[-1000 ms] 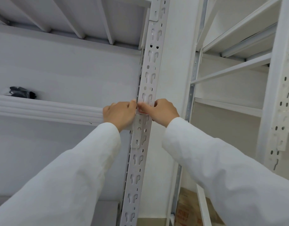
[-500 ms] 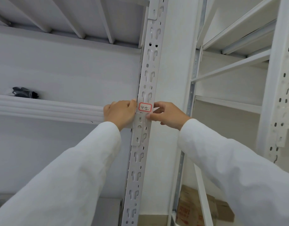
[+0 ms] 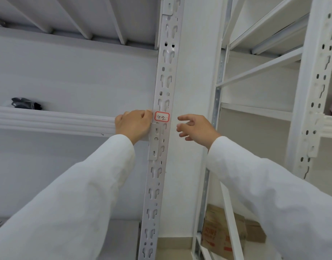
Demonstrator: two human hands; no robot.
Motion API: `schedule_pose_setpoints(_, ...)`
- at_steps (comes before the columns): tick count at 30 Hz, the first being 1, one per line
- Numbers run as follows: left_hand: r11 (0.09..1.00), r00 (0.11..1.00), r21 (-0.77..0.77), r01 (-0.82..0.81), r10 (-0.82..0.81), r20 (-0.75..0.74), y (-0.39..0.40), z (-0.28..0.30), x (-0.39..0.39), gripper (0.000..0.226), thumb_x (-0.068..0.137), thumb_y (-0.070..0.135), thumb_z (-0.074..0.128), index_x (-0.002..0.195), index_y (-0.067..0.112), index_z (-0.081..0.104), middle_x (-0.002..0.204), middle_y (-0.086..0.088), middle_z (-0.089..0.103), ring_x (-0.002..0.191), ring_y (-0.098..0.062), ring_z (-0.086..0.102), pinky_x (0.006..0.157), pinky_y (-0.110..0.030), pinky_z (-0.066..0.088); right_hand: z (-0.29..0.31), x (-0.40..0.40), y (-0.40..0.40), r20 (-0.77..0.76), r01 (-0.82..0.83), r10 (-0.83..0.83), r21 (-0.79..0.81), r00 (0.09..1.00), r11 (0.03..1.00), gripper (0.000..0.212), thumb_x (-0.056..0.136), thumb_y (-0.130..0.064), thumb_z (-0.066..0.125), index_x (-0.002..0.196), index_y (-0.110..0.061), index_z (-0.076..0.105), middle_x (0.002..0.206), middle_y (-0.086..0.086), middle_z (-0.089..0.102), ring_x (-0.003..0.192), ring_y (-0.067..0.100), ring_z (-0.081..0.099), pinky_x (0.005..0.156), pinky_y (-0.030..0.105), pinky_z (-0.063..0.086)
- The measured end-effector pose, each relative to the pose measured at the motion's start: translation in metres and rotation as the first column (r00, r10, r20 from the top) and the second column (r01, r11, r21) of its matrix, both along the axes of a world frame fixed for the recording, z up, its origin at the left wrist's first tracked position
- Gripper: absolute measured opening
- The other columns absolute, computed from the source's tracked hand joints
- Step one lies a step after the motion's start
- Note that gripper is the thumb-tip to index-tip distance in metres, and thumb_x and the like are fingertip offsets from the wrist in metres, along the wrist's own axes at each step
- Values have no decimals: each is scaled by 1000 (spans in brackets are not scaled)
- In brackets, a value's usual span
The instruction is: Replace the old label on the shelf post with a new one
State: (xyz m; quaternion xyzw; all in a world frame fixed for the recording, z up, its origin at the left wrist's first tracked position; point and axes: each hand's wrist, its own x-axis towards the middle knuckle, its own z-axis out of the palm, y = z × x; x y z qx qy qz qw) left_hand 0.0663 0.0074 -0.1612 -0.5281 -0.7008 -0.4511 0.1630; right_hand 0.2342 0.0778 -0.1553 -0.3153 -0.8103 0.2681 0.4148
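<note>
Sitting flat on the white slotted shelf post (image 3: 162, 139): red-bordered label (image 3: 162, 116) marked "4-2". Pressing against the post's left edge beside the label, fingers curled: left hand (image 3: 133, 125). Hovering just right of the post, fingers loosely spread, gripping nothing: right hand (image 3: 196, 129).

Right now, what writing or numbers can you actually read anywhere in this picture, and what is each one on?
"4-2": handwritten on the red-bordered label stuck to the shelf post.
Red print on the cardboard box low on the right-hand shelving: too blurred to read.
Nothing else legible.
</note>
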Motion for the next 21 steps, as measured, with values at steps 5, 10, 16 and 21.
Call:
schedule_pose_setpoints(5,1000,999,-11,-26,27,25,-3,1,2,47,98,31,22,58,19,44,88,-4,57,96,-27,44,94,-36,25,6,-19,-9,-10,96,-95,106,995,990,30,80,-52,62,85,-23,66,84,0,67,83,20,64,80,38,52)
schedule_pose_setpoints(10,1000,998,0,-7,7,65,-4,-1,4,42,96,28,25,59,16,42,89,-4,58,99,-28,47,89,-34,23,8,-30,-9,-20,97,-96,104,995,990,14,84,-28,65,75,-18,62,77,3,67,85,26,67,85,44,53)
schedule_pose_setpoints(16,1000,1000,13,24,-24,8,-14,-9,7,39,94,29,27,75,27,61,99,0,62,108,-25,50,101,-34,21,-8,2,-6,-127,84,-73,76,989,994,19,88,-8,49,87,-20,64,78,-1,66,72,15,66,83,39,56)
schedule_pose_setpoints(21,992,993,62,106,-109,46,-49,-36,5,39,94,37,41,131,31,51,140,10,50,136,-11,35,117,-39,1,-40,42,-25,-312,89,-69,52,948,995,17,90,-12,53,88,-26,62,93,8,64,70,10,64,75,34,53)
